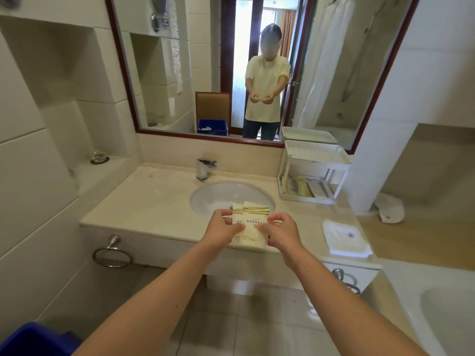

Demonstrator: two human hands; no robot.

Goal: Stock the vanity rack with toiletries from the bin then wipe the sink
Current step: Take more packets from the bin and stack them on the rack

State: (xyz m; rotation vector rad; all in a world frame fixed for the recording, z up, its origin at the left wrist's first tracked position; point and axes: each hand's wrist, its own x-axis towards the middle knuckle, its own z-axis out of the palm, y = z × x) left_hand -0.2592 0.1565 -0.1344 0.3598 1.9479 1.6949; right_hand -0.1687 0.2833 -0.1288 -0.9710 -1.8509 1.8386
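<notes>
White-and-gold sachets (253,222) pinched between left hand (222,227) and right hand (279,231), fingers curled, above sink (205,199).

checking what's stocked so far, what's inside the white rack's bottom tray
Several flat packets, yellowish and white, lie in the rack's bottom tray. Its front wall hides their lower edges, so no exact count.

Person's clothing, direct view and reflection.
Reflected: a pale yellow short-sleeved shirt (266,91) over dark blue trousers (259,128); sleeves end above the elbows; forearms, left hand (223,227) and right hand (280,231) bare.
</notes>
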